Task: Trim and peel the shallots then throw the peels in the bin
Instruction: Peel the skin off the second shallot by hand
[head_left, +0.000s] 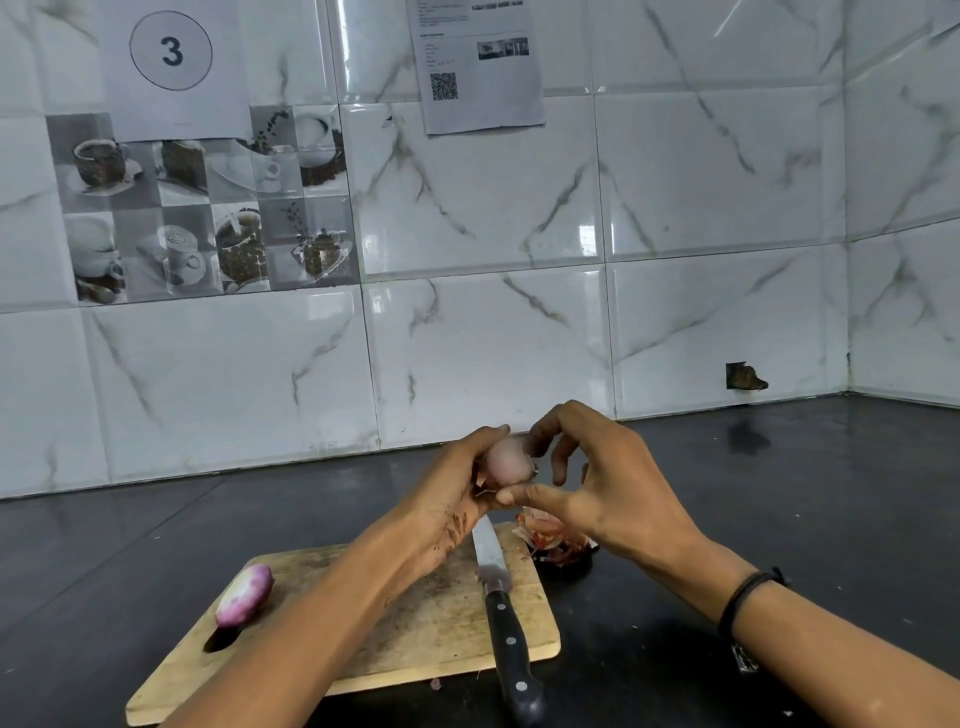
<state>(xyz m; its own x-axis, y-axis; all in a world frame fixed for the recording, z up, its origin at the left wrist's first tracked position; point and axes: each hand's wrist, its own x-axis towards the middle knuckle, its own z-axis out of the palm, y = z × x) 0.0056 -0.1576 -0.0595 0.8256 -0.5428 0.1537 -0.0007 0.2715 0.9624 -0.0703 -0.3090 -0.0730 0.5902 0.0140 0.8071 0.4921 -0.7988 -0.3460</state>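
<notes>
At the near edge of the tabletop (727, 493), the cutting board (415, 623) carries the knife (506, 639) and one peeled shallot (244, 595); above its far edge the left hand (452, 493) grips a second shallot (509, 460), nearly bare, the right hand (597, 483) pinches it, and the peels (550, 538) off the far right corner are not yet binned.

Pale pink shallot (508, 458), purple-white shallot (244, 595), tan wooden board (441, 623), black-handled knife (506, 631), grey-veined white tiles (519, 338).
</notes>
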